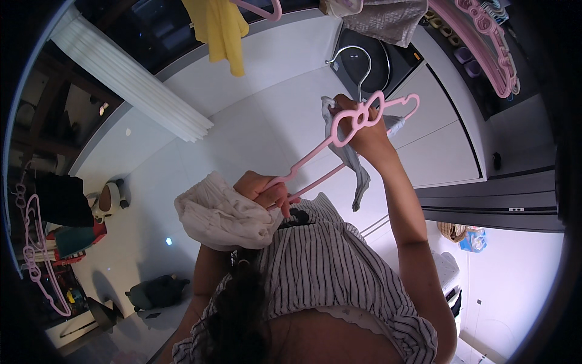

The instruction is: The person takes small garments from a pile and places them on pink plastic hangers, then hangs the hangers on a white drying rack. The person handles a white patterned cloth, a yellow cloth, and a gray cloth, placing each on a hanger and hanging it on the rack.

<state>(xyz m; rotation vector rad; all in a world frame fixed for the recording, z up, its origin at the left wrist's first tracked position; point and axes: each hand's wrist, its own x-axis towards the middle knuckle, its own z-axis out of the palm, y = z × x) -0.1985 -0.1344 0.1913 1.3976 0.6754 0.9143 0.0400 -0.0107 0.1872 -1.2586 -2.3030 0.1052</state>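
A pink plastic clothes hanger (313,152) with a bow-shaped centre and a metal hook (363,57) slants across the space before me. My left hand (263,189) grips its lower left end. A bunched white cloth garment (223,214) with gathered edges hangs at that hand, partly behind it. My right hand (366,132) is behind the bow, at the hanger's neck. Between its fingers is a limp grey strip of cloth (350,159), dangling down. A pale bluish cloth (394,125) lies on the hanger's right arm; whether it joins the grey strip is hidden.
A yellow garment (223,34) and a grey patterned cloth (386,20) hang overhead. Several pink hangers (493,54) are at upper right. A dark front-loading appliance (363,63) adjoins white cabinets (436,132). At left are more hangers (38,259), a black cloth (63,200) and a white folded curtain (132,77).
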